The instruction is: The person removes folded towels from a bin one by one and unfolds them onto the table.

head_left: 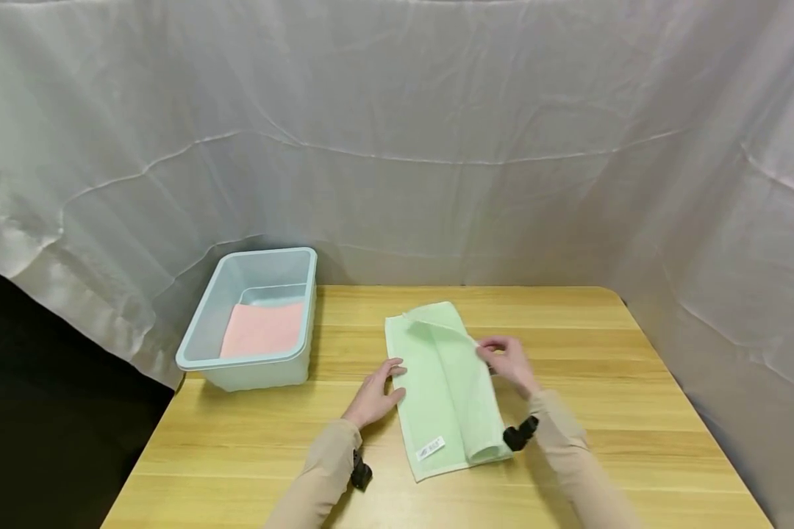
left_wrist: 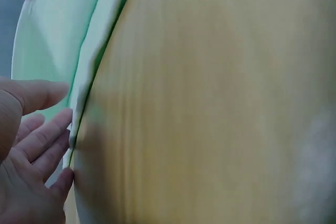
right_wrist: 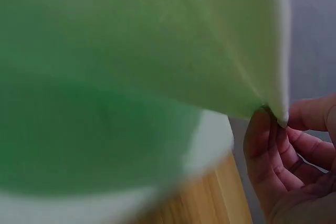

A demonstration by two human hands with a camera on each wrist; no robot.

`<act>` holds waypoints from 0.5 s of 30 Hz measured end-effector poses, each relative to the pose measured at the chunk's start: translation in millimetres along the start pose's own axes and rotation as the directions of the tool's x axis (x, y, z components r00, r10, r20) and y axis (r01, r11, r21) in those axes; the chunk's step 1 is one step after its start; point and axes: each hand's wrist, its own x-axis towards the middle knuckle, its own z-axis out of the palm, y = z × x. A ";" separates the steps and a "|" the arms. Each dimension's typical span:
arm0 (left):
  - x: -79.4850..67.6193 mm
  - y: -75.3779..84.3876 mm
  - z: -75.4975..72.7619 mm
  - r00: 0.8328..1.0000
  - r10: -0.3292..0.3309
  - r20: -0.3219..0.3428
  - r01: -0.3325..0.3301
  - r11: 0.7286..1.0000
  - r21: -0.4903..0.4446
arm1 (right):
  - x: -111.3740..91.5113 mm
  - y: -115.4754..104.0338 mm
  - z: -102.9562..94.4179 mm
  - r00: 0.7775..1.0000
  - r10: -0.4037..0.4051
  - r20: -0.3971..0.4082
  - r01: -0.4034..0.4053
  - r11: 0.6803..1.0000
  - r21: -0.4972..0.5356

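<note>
Head view first: where do we find the cloth?

Our green cloth (head_left: 428, 397) lies on the wooden table (head_left: 622, 441), to the right of the pale blue bin (head_left: 261, 376), which has a pink cloth (head_left: 265, 328) inside.

And how are our hands placed on it?

With our right hand (head_left: 511, 364) we pinch the cloth's right edge between thumb and fingers, holding that side raised. Our left hand (head_left: 373, 397) is loosely spread, fingertips touching the left edge and thumb apart from them.

Can we read any label?

We see a white tag (head_left: 431, 448) on the cloth's near end, toward its left side. It carries dark printed marks, but they are too small for us to read, so we cannot tell the brand.
</note>
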 end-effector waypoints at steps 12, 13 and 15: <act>3.4 3.4 -5.8 0.999 0.051 -0.011 -0.048 0.978 0.204 | -7.8 81.5 -116.6 0.940 0.197 -0.278 -0.243 0.960 -0.141; 3.7 3.4 -6.9 0.998 0.055 -0.009 -0.052 0.974 0.222 | -8.3 84.9 -119.5 0.933 0.193 -0.304 -0.250 0.954 -0.162; 5.0 2.8 -9.5 0.998 0.061 -0.009 -0.057 0.964 0.260 | -9.3 90.1 -123.3 0.922 0.186 -0.340 -0.263 0.944 -0.198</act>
